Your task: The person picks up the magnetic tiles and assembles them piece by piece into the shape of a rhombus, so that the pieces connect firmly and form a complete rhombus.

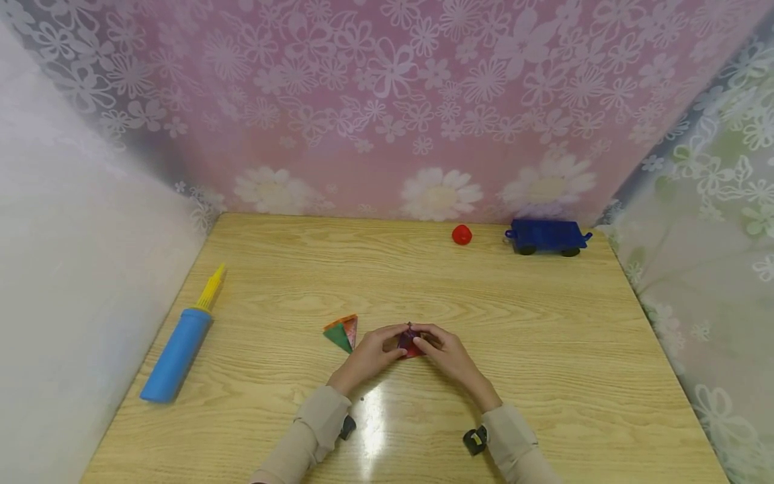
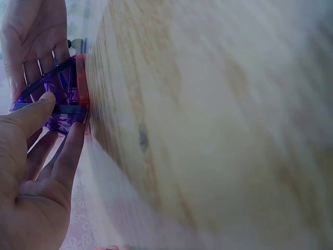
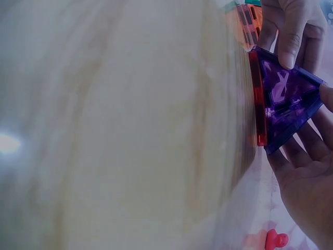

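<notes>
Purple triangular magnetic tiles (image 3: 286, 86) lean together into a small pyramid over a red magnetic tile (image 3: 258, 99) lying on the table. My left hand (image 1: 370, 354) grips the pyramid from the left, its thumb across one purple face in the left wrist view. From the right, my right hand (image 1: 449, 354) holds the other side, with fingertips near the peak. Both hands partly hide the tiles in the head view. Just left of my left hand lies a small group of tiles, with a green triangle (image 1: 340, 337) and an orange one (image 1: 343, 320).
At the left edge of the wooden table (image 1: 272, 269) lies a blue hand pump (image 1: 175, 356) with a yellow nozzle. A small red rounded object (image 1: 461, 234) and a blue wheeled toy cart (image 1: 547, 235) stand at the back right. Patterned cloth walls surround the table.
</notes>
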Motion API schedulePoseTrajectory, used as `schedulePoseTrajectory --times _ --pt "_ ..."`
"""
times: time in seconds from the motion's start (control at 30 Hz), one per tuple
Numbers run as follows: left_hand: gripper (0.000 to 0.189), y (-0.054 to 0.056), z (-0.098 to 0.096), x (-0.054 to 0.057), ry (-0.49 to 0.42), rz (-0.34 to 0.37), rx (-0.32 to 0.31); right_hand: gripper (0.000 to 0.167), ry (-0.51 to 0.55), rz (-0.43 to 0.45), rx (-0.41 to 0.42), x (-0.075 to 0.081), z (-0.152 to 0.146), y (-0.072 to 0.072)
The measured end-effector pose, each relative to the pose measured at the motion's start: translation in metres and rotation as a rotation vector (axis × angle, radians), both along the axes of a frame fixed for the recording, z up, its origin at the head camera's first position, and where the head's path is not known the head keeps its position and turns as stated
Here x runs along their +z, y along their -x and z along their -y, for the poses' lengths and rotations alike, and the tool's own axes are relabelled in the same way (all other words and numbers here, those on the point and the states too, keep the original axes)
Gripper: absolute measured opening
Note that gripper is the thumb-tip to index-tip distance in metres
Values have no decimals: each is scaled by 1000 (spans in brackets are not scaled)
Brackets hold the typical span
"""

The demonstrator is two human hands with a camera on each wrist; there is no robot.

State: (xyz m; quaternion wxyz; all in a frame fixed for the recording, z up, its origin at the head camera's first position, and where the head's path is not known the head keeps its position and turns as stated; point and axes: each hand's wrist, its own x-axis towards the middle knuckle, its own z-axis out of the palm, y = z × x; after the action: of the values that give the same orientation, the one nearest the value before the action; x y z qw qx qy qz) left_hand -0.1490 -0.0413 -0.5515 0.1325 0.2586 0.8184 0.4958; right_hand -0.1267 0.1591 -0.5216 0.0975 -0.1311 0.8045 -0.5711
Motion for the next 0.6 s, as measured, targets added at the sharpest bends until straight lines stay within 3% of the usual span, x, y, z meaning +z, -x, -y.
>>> schedulePoseTrajectory --times 0.1,0.37,0.6 --pt "51 0 0 1 3 -17 1 34 -8 4 9 9 1 -1" --pt "45 0 0 4 27 -57 15 40 -35 -9 7 -18 -5 6" --pt "37 1 0 5 47 -82 26 45 -80 -15 -1 -22 -6 8"
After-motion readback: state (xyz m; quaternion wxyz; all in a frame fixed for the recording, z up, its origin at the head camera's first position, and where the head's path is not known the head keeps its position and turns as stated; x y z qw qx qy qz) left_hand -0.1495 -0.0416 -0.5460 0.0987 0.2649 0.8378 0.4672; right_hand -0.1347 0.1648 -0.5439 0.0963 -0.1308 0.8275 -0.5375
